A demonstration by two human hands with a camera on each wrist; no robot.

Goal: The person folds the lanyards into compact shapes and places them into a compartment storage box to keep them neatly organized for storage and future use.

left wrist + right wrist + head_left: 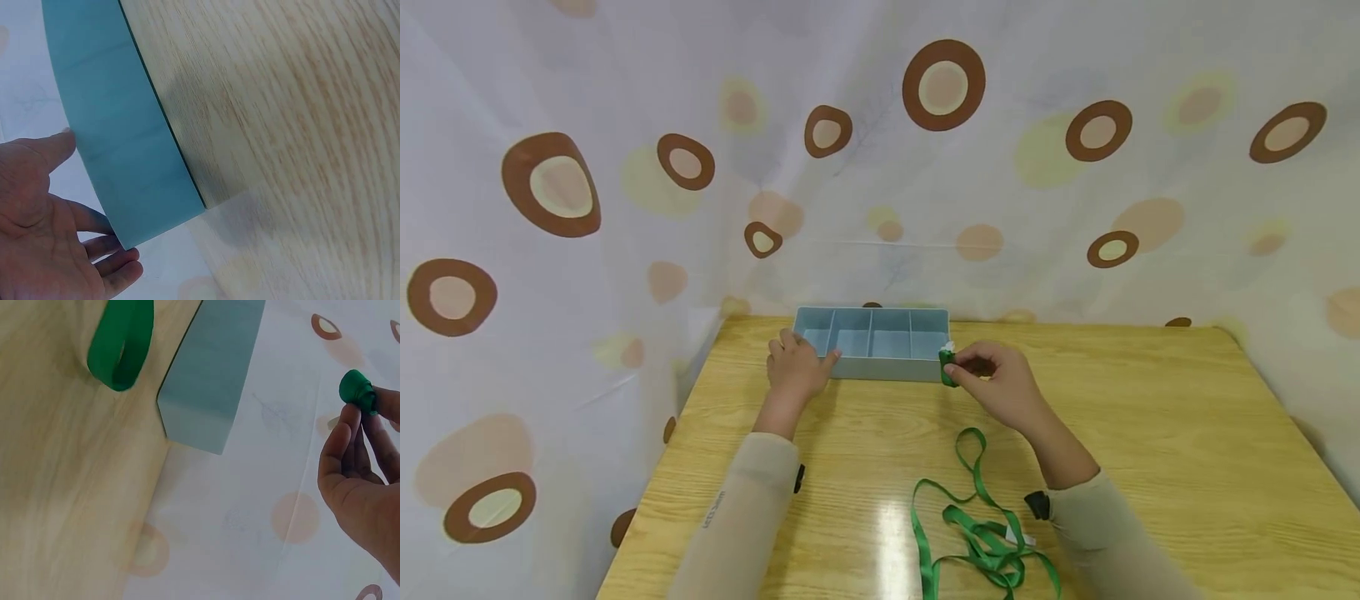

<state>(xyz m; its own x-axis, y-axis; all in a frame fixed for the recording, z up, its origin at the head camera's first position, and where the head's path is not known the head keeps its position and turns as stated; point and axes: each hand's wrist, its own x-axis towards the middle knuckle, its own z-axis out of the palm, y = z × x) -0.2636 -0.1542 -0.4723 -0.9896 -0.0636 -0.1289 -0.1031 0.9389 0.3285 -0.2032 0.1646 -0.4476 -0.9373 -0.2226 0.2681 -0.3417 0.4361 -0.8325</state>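
Observation:
A light blue box [891,369] with a row of compartments stands at the back of the table, all its visible compartments bare. My left hand [795,367] holds its front left corner, thumb at the front rim and fingers round the left end. In the left wrist view that hand [47,219] touches the box wall [125,131]. Just off the box's front right corner, my right hand [1000,385] pinches a small rolled-up green ribbon [948,367] between thumb and fingertips, with something white at its top. The right wrist view shows the roll [357,390] held up.
A long loose green ribbon [973,542] lies in loops on the wooden table [865,442] between my forearms, with a small white tag [1018,537] on it. A patterned cloth [865,275] hangs behind the table and down its left side.

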